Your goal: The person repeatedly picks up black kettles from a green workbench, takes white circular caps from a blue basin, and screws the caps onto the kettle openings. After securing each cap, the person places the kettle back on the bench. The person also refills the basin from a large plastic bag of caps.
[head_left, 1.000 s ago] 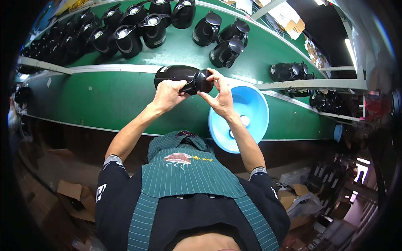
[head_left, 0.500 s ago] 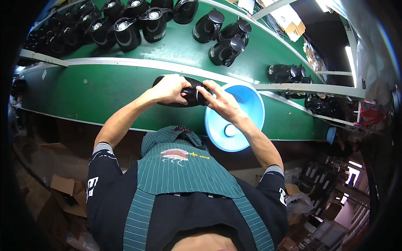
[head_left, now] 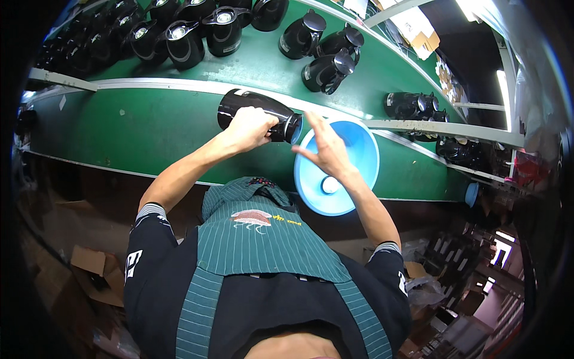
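My left hand (head_left: 251, 127) is closed round the handle side of a glossy black vacuum jug (head_left: 263, 106). The jug lies tipped on its side above the green bench, its round mouth facing right. My right hand (head_left: 327, 146) is just right of that mouth, fingers stretched and thumb apart, with nothing visible in it. Below this hand stands a light blue plastic basin (head_left: 359, 191), tilted at the bench's near edge. A small white round piece (head_left: 330, 185) shows inside the basin.
On the raised green shelf (head_left: 257, 66) behind, many black jugs (head_left: 185, 46) crowd the left, several with open tops. Three lidded jugs (head_left: 328, 72) stand further right. A white metal rail (head_left: 442, 127) crosses at right. An open cardboard box (head_left: 98, 269) sits low at left.
The jug has turned so its mouth points right rather than lying under both hands. My right hand has let go of its top and opened, moving slightly right.
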The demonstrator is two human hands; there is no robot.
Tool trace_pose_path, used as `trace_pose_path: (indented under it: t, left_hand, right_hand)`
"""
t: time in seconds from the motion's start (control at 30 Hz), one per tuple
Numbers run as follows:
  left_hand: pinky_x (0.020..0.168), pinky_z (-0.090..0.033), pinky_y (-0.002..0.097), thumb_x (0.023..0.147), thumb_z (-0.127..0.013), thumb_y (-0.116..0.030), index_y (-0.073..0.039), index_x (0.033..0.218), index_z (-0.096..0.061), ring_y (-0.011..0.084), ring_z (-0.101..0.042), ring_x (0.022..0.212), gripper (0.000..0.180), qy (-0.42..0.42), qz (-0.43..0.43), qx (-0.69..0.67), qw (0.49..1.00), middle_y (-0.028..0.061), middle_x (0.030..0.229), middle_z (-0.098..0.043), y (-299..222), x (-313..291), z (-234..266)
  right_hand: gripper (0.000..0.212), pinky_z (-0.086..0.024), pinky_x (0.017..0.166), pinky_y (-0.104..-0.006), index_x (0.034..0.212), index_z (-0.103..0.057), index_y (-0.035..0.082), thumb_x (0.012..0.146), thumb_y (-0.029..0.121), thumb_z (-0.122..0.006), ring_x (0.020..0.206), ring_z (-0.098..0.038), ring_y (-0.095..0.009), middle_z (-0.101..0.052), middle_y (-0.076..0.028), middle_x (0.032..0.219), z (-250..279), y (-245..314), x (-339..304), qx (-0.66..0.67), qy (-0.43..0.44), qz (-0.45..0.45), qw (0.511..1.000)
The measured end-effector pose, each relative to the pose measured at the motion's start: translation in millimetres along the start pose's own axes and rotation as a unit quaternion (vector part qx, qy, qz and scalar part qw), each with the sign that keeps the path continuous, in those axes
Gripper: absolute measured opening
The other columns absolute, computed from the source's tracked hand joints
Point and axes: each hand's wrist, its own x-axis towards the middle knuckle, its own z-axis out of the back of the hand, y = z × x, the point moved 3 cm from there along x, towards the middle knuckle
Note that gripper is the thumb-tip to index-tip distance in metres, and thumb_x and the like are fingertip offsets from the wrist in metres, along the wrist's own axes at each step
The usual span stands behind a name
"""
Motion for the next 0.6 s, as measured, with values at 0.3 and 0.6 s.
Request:
trace_pose_path:
  t: [0.3,0.6]
  left_hand:
    - [0.071,-0.058,0.0477,0.075,-0.081,-0.019,-0.009,0.091,-0.069,0.0364,-0.073,0.076,0.022,0.023,0.002,0.003,1.000,0.0158,0.076,-0.071,-12,-8,-14]
    - [0.066,-0.056,0.0472,0.074,-0.082,-0.019,-0.010,0.085,-0.065,0.0350,-0.073,0.073,0.022,-0.035,-0.001,-0.025,0.999,0.0143,0.072,-0.070,-21,-14,-13]
  right_hand:
    - [0.088,-0.064,0.066,-0.0364,0.134,-0.051,-0.017,0.102,0.065,-0.054,0.082,-0.078,-0.033,-0.073,-0.031,0.100,-13,-38,-13,0.335,0.206,-0.509,0.765]
    - [0.086,-0.058,0.093,-0.0435,0.155,-0.047,0.012,0.081,0.025,-0.088,0.115,-0.066,-0.036,-0.058,-0.024,0.134,-25,3,-29,0.100,0.034,-0.062,0.992]
